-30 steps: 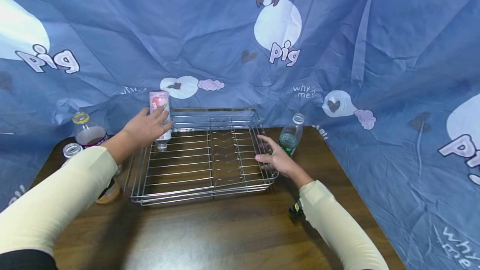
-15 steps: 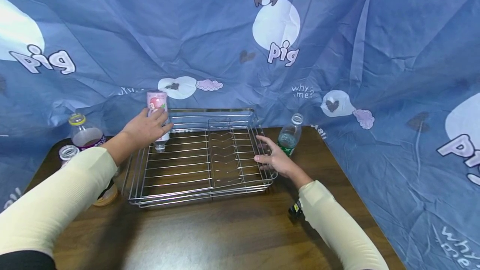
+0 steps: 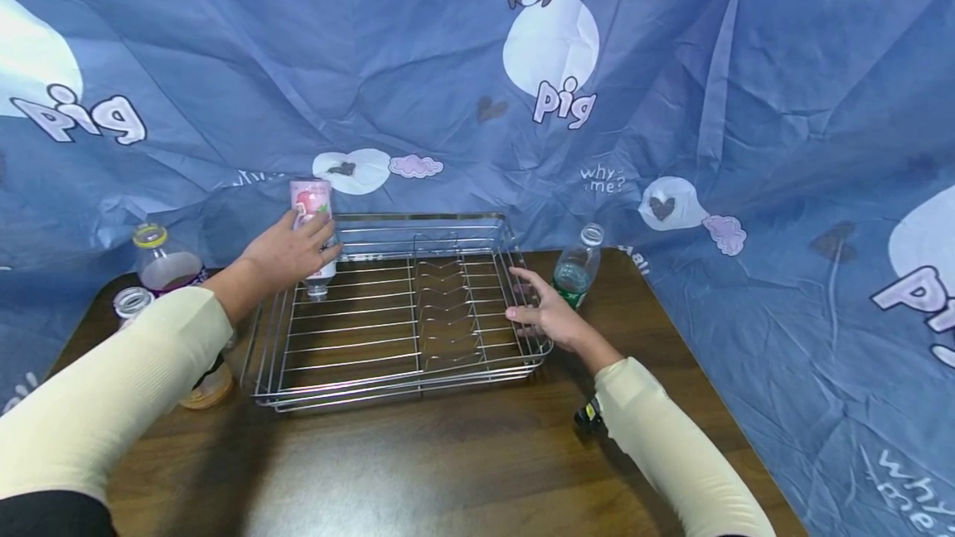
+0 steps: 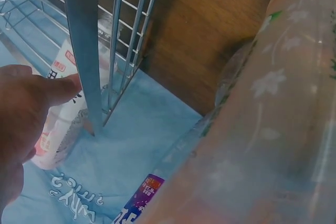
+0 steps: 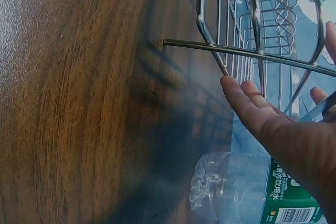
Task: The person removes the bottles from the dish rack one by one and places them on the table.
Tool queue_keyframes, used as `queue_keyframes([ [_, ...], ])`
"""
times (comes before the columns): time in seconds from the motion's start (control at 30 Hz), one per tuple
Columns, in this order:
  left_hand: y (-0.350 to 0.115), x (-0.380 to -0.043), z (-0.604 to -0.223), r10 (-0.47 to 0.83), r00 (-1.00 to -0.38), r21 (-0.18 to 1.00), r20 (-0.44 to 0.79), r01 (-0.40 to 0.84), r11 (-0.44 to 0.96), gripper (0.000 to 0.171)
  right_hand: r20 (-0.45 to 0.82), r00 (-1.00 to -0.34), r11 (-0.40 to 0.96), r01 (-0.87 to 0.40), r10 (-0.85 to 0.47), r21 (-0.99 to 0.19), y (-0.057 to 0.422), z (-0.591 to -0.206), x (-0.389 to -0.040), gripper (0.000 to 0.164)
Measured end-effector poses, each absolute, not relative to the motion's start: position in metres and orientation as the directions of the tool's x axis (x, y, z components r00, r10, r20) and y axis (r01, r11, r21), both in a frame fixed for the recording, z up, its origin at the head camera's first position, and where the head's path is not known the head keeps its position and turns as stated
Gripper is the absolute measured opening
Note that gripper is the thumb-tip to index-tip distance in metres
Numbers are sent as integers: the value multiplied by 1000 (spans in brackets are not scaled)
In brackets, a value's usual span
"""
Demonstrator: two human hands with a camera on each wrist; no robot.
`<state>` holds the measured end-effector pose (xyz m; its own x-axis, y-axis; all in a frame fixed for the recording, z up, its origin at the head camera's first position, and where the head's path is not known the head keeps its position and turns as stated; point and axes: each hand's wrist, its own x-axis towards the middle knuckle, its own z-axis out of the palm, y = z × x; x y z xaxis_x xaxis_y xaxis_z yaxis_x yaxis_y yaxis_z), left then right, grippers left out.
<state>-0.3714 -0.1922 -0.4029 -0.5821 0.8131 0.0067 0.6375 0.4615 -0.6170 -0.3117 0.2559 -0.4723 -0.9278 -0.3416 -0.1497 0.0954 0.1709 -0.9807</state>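
A chrome wire dish rack (image 3: 351,355) spans the middle of the table. At its back left corner a pink and white bottle (image 3: 311,197) stands neck down inside the wires. My left hand (image 3: 287,255) holds this bottle, with fingers laid across its label; in the left wrist view the thumb lies close by the rack's upright bar, and the bottle (image 4: 65,124) shows behind it. On the opposite side, my right hand (image 3: 552,313) grips the rack's right end, thumb and index finger over the rim. In the right wrist view its other fingers (image 5: 244,100) lie along the lower wires.
A green-labelled water bottle (image 3: 576,272) stands just behind the right hand. Left of the rack are a yellow-rimmed bottle (image 3: 167,259), another clear bottle (image 3: 133,302) and an amber-bottomed container (image 3: 209,388), partly behind the left sleeve. Blue printed cloth (image 3: 448,89) hangs behind the table (image 3: 418,471).
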Motion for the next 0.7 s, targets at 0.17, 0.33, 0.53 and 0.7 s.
queue_keyframes([
  [0.17, -191, -376, -403, 824, -567, -647, -2, 629, 431, 55, -156, -928, 171, 102, -337, -980, 257, -472, -312, 82],
  [0.33, -191, -379, -404, 827, -561, -660, -19, 629, 411, 52, -155, -925, 166, 102, -346, -981, 257, -472, -311, 83],
  [0.53, -196, -380, -404, 827, -563, -650, 7, 626, 432, 52, -153, -925, 174, 97, -348, -980, 257, -470, -310, 83],
  [0.7, -200, -380, -405, 832, -555, -668, 10, 615, 418, 56, -161, -926, 176, 105, -342, -979, 256, -469, -310, 83],
])
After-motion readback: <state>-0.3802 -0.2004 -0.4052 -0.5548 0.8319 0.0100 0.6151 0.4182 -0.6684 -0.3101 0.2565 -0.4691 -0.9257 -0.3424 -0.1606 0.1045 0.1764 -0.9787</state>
